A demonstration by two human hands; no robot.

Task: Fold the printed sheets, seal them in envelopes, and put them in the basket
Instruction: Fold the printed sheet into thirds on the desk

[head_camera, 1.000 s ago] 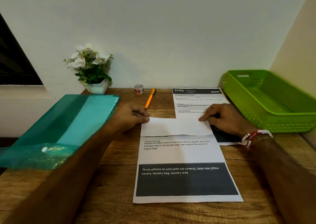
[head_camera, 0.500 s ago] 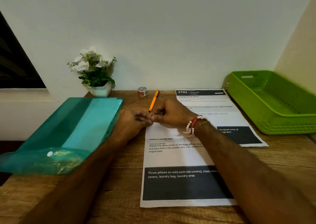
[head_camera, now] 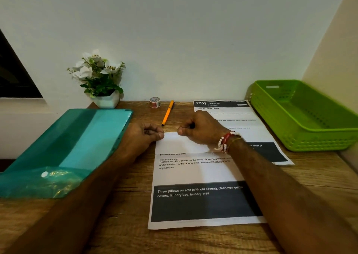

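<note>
A printed sheet (head_camera: 193,174) lies on the wooden desk (head_camera: 126,224) in front of me, its top part folded down into a white flap (head_camera: 184,144). My left hand (head_camera: 142,136) pinches the flap's left corner at the crease. Just to its right, my right hand (head_camera: 201,129) is curled into a fist with the thumb pressed on the crease. A second printed sheet (head_camera: 244,135) lies flat behind, partly under my right wrist. The green basket (head_camera: 310,136) stands at the right with nothing visible inside. No envelope is visible.
A teal plastic folder (head_camera: 77,143) lies at the left, overhanging the desk edge. An orange pen (head_camera: 167,113), a small tape roll (head_camera: 155,102) and a potted white flower (head_camera: 100,83) stand along the back by the wall.
My right hand left the flap's right end, crossed to the left end beside my left hand and curled into a fist; it has now shifted slightly right along the crease. My left hand stayed.
</note>
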